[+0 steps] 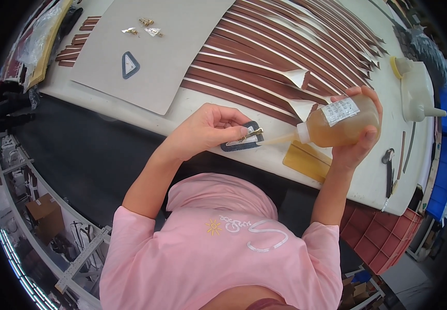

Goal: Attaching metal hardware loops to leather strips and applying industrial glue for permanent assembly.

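Observation:
My left hand (205, 130) pinches a small dark blue triangular patch (232, 147) with a pale centre, just over the table's near edge. A gold metal clasp (254, 133) lies across the patch, under my left thumb and fingertips. My right hand (358, 149) is wrapped round a clear squeeze bottle (319, 129) of amber liquid, tilted on its side. Its long nozzle (280, 138) points left, with the tip at the patch's right edge. Whether liquid is coming out is too small to tell.
On a grey board (156, 62) lie another triangular patch (130, 65) and several gold metal pieces (146, 22). Brown strips (244, 36) cover the table's far side. A yellow plate (306, 161) lies below the bottle; a whitish spouted bottle (417, 90) stands at right.

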Tool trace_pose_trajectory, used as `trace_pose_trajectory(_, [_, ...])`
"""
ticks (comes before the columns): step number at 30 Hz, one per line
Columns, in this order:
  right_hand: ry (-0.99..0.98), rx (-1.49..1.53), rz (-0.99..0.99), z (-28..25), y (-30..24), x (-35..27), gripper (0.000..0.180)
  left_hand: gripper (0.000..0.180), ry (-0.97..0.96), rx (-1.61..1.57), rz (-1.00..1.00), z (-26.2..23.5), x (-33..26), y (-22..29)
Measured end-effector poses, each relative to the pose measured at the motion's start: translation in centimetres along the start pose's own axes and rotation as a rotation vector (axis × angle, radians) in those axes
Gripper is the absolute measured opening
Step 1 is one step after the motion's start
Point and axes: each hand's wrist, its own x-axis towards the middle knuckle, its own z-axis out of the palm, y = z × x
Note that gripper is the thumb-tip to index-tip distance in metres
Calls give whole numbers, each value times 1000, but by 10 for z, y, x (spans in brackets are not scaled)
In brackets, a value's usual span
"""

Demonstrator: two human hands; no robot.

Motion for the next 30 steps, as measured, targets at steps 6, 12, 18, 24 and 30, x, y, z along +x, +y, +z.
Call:
trace_pose_trajectory(6, [183,353,288,-6,-6,4,77,21,149,-68,138,8,-9,-7])
trace_pose_trajectory(12, [211,145,184,5,-12,-18,68,19,223,-137,170,7,-14,-14])
trace_pose_trajectory(18, [207,15,74,13,2,-23,64,17,189,-124,159,4,-13,-12])
trace_pose_trajectory(24, [187,-60,77,14,8,-25,59,16,185,-124,163,0,-10,-13])
trace_pose_trajectory(30, [186,-31,85,16,7,-24,67,15,209,-96,166,2,-9,-12])
